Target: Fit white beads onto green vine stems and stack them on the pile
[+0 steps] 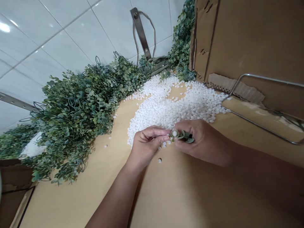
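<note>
The left hand pinches closed by the sprig — the right hand clamped round it — near the white beads

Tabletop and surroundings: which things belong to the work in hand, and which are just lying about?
In the work:
- small leafy sprig, at left hand and right hand
- likely white pieces, greenery heap

Seemingly just about:
- metal wire frame
- cardboard
</note>
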`<state>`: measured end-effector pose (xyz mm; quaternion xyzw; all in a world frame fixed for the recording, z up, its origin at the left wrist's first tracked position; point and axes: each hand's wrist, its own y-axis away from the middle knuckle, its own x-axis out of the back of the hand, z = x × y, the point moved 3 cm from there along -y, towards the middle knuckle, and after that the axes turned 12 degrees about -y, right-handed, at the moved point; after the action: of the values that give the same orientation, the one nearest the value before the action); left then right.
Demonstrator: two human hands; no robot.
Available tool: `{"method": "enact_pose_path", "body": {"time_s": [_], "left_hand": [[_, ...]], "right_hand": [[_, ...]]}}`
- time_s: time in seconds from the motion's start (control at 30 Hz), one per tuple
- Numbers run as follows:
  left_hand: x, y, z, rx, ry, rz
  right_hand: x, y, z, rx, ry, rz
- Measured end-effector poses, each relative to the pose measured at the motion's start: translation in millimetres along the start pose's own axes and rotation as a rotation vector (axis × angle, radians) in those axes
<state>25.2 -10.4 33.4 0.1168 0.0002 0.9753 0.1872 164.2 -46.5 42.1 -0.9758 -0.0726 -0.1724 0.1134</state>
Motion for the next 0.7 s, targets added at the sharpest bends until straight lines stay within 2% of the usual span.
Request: {"method": "enact_pose_path", "body": {"time_s": [0.23,0.43,0.7], "left_hand": [[1.3,0,1,0.019,0.024,-0.046],[6.1,-1,-2,0.081,0.090,-0.003],[0.5,0,-3,0.087,0.107,0.010]], "right_hand": [[-4,1,4,-0.027,-0.046,-0.023],[-5,0,7,-0.087,-0.180,-0.044],[-2,-3,11,-0.082,-0.159,0.044]]}}
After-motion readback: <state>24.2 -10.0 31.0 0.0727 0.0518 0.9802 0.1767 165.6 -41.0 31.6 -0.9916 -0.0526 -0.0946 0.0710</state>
